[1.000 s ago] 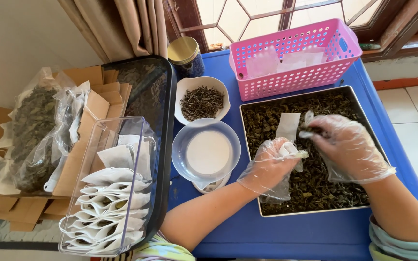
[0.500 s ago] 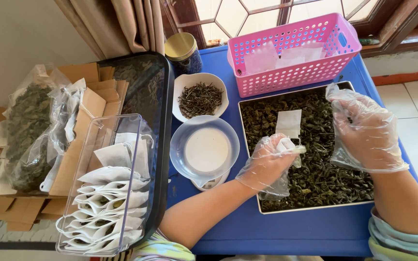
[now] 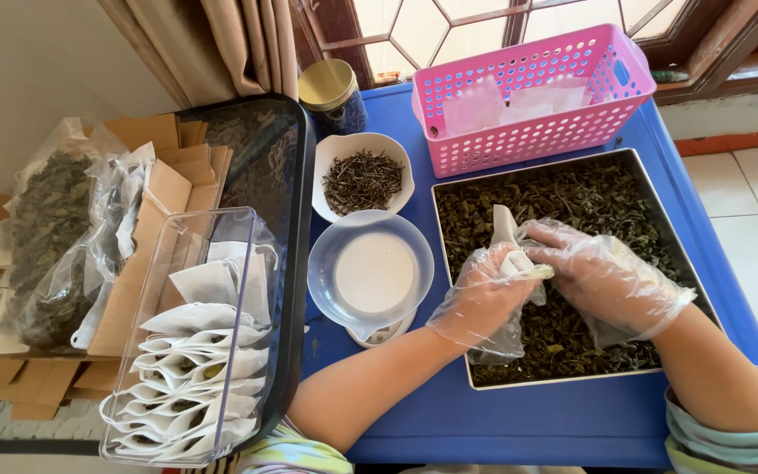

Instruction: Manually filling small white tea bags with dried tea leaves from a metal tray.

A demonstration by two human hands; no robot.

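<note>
We saw a small white paper sachet (image 3: 508,246) held upright over the middle of the metal tray (image 3: 660,197) of dark green dried leaves (image 3: 589,197). The left hand (image 3: 482,298), in a loose clear plastic glove, was clamped on the sachet's lower part, fingers curled around it. The right hand (image 3: 603,276), gloved the same way, had its fingertips pinched together at the sachet's mouth, touching it; we could not tell whether any leaves sat between those fingers. Both hands met above the leaves, wrists over the tray's near edge.

The tray sat on the right half of a blue table (image 3: 519,421). Just behind the tray stood a pink perforated plastic basket (image 3: 532,96) with pale sachets inside. Left of the tray, near the left hand, a clear round dish (image 3: 370,268) rested on a small white scale, its inside looking white. Behind that dish, a white bowl (image 3: 333,154) held darker, twig-like dried leaves. Behind the bowl stood a dark jar with a gold lid (image 3: 326,83).

Off the table's left edge lay a black-rimmed tray (image 3: 300,263). In it stood a clear plastic box (image 3: 164,263) stacked with filled white sachets. Further left we noted brown cardboard packets (image 3: 146,202) and clear bags of dried leaves (image 3: 46,237). Curtains and a window frame were at the top, tiled floor at right.
</note>
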